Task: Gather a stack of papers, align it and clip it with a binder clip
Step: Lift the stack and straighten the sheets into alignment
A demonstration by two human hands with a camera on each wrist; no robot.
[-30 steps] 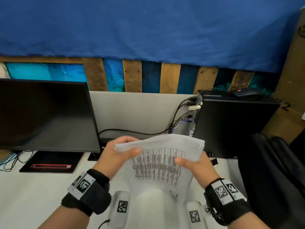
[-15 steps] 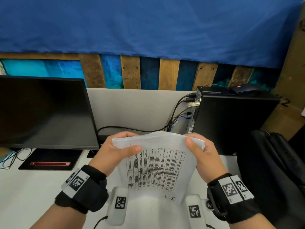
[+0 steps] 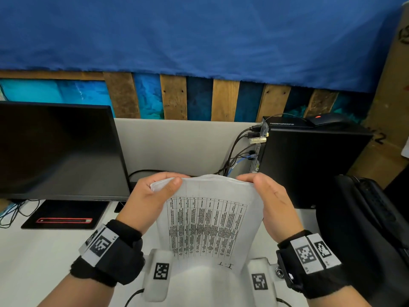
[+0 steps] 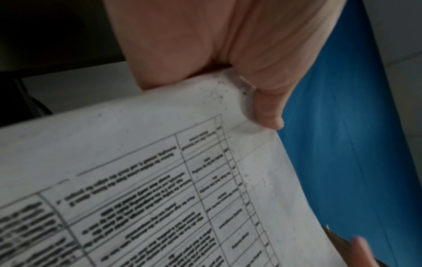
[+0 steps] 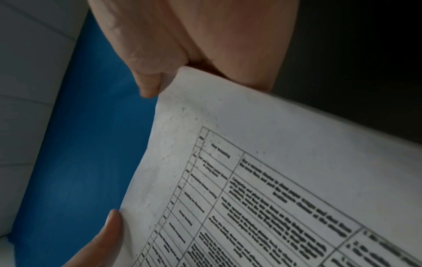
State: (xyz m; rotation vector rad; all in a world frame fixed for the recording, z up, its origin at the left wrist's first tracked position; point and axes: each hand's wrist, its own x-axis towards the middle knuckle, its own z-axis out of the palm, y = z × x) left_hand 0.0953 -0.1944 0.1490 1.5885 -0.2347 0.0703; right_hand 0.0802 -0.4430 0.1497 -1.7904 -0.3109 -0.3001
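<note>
White stack of papers [image 3: 208, 220], printed with a table, held upright above the near edge of the surface [image 3: 33, 251]. Head view: left hand [image 3: 146, 202] pinches the stack's top left corner, thumb in front; right hand [image 3: 274, 207] grips the top right corner. Monitor [image 3: 57, 149] stands toward the far left edge, computer tower [image 3: 309, 160] toward the far right. Left wrist view: fingers [image 4: 267, 108] and thumb clamped on the paper corner, blue cloth [image 4: 354, 144] behind. Right wrist view: fingers [image 5: 148, 84] clamped on the opposite corner; the left thumb touches the sheet edge below
</note>
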